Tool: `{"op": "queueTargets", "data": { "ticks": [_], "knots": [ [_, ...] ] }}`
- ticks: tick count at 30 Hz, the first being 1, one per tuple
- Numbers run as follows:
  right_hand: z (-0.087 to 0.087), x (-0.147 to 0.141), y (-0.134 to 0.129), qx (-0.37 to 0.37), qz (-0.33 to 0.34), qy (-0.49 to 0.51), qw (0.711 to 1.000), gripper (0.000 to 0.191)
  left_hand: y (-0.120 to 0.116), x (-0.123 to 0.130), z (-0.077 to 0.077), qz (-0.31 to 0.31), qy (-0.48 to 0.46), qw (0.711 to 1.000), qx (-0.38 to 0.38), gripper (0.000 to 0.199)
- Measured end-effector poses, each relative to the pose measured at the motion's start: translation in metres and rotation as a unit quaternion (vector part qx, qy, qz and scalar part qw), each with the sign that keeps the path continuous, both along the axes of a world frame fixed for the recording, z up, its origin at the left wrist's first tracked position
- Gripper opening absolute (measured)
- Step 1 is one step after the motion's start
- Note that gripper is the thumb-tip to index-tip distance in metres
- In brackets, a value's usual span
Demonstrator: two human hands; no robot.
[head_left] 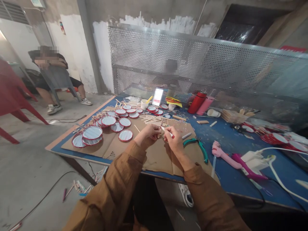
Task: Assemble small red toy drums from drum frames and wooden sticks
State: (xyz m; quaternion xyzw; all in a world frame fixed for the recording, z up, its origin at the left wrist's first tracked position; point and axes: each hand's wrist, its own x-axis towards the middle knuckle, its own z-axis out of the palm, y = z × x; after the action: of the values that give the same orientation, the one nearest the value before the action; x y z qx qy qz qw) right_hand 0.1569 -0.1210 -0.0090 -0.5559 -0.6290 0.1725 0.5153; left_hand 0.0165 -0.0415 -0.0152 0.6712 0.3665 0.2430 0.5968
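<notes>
In my right hand (174, 138) is a white marker pen with a red end (171, 135), its tip pointing left toward my other hand. My left hand (151, 132) is closed in a pinch, and what looks like a thin wooden stick (161, 122) stands up at its fingertips. The pen tip is close to that stick; I cannot tell if they touch. Both hands are above a brown cardboard sheet (154, 159). Round discs with red rims (108, 120) lie in a loose heap left of my hands. Just beyond my hands are flat wooden sticks (152, 120).
Teal-handled pliers (203, 150) and a grey pen (187, 136) lie to the right. Farther right are a pink glue gun (226, 155) and a white power strip (255, 158) with cables. Red (197, 102) and pink bottles (205, 105) stand at the back before a perforated metal screen (149, 57).
</notes>
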Motion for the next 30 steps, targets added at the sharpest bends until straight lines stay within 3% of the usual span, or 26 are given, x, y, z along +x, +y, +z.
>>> {"op": "queueTargets", "data": {
  "ticks": [7,30],
  "knots": [
    [0.0042,-0.0012,-0.0021,0.006,-0.032,0.035,0.999,0.023,0.0024,0.0019,-0.0013,0.003,0.006,1.0,-0.013,0.012],
    [0.002,0.0,-0.0007,0.0,-0.02,0.011,1.0,0.022,-0.0003,0.001,0.0017,0.004,0.004,1.0,-0.009,0.01]
  ]
}}
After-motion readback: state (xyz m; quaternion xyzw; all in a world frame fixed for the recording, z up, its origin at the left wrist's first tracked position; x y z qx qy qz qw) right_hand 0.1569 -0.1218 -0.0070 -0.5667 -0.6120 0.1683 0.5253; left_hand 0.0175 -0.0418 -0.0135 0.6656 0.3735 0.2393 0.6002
